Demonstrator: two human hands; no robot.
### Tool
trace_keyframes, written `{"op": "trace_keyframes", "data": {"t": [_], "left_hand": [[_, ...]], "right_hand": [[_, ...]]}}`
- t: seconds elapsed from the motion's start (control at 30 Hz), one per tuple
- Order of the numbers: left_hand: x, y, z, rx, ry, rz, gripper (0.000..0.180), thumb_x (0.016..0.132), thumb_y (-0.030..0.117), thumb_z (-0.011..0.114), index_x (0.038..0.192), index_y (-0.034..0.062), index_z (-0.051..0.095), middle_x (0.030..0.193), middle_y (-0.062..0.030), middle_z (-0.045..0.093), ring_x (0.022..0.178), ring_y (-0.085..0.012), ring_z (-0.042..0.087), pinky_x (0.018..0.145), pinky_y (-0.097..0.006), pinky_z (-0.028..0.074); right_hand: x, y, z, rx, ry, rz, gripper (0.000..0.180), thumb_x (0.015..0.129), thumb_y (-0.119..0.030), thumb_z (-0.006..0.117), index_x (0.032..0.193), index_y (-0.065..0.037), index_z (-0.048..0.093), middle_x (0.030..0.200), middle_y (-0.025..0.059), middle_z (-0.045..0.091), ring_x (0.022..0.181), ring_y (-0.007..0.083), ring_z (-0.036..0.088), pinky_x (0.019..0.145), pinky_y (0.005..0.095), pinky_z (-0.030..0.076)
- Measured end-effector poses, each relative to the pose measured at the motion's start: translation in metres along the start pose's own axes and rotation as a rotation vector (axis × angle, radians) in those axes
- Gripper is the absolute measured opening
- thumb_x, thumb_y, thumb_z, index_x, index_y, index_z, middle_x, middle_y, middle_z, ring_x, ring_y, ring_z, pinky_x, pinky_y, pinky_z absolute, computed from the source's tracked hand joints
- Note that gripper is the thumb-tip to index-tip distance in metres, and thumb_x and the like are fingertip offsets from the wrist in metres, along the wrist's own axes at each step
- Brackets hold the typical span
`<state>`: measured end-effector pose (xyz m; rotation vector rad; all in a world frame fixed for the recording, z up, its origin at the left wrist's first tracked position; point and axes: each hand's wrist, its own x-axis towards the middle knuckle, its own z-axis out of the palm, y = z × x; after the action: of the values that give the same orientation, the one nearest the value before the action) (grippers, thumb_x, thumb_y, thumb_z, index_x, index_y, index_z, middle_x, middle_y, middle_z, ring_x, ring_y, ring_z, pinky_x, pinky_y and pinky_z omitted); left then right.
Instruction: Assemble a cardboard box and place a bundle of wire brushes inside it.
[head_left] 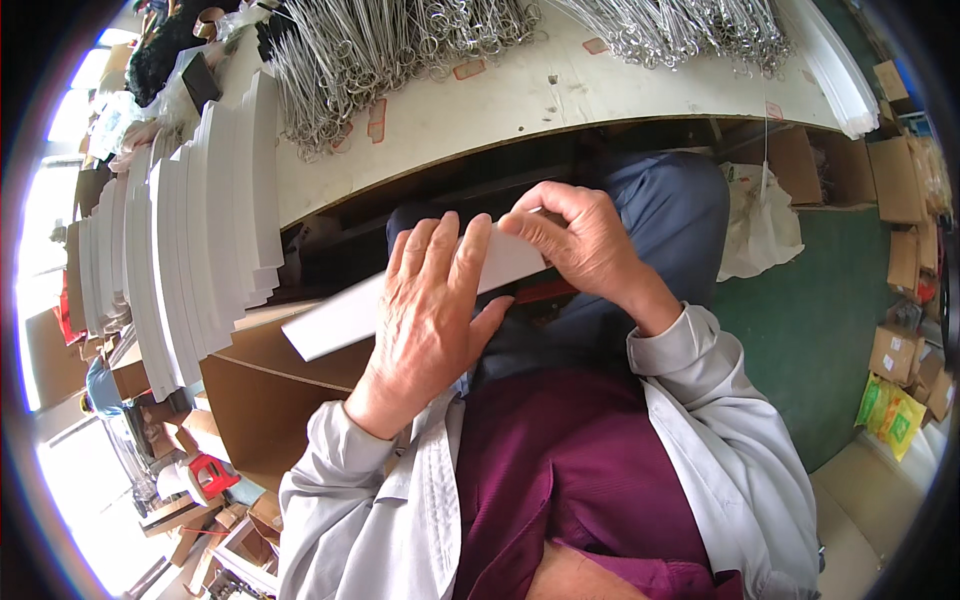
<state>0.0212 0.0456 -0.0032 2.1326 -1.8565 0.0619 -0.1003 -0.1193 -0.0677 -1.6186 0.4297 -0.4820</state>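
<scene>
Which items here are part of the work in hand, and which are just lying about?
In hand:
- long white box, held by left hand and right hand
- stacked white boxes on the table
- metal wire pieces

Lying about:
- cardboard cartons
- white bag
- yellow-green packet

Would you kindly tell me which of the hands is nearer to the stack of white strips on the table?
Left. The left hand grips the white strip just beside the stack; the right hand holds its far end, farther away.

Pale workbench (500,105): wire loop bundles (400,45), stacked white strips (200,230).
</scene>
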Motion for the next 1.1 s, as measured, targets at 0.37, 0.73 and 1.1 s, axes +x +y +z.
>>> {"op": "trace_keyframes", "data": {"t": [0.37,0.73,1.1], "left_hand": [[-0.017,-0.012,0.040,-0.233,-0.058,-0.189,0.063,0.077,0.021,0.083,0.130,0.0040,0.055,0.089,-0.0134,0.068,0.077,-0.0317,0.073,0.062,-0.042,0.060],[-0.022,-0.002,0.043,-0.385,-0.163,-0.358,0.064,0.076,0.017,0.085,0.132,0.0048,0.057,0.108,-0.0212,0.072,0.094,-0.0403,0.073,0.079,-0.045,0.061],[-0.034,-0.002,0.060,-0.349,-0.170,-0.320,0.065,0.077,0.018,0.084,0.134,0.0051,0.056,0.106,-0.0206,0.072,0.092,-0.0386,0.074,0.077,-0.045,0.062]], "right_hand": [[-0.026,0.016,0.008,-0.198,0.246,-0.249,0.028,0.098,-0.020,0.074,0.117,0.001,0.070,0.096,0.0162,0.073,0.078,0.0222,0.072,0.069,0.0322,0.057],[-0.033,0.009,0.006,0.183,0.190,0.079,0.026,0.105,-0.020,0.065,0.115,0.001,0.075,0.103,0.0111,0.077,0.086,0.0116,0.070,0.073,0.0274,0.058],[-0.024,0.014,-0.015,-0.327,0.118,-0.105,0.011,0.094,-0.010,0.076,0.093,0.001,0.072,0.086,0.0170,0.074,0.071,0.0278,0.072,0.061,0.0333,0.054]]}}
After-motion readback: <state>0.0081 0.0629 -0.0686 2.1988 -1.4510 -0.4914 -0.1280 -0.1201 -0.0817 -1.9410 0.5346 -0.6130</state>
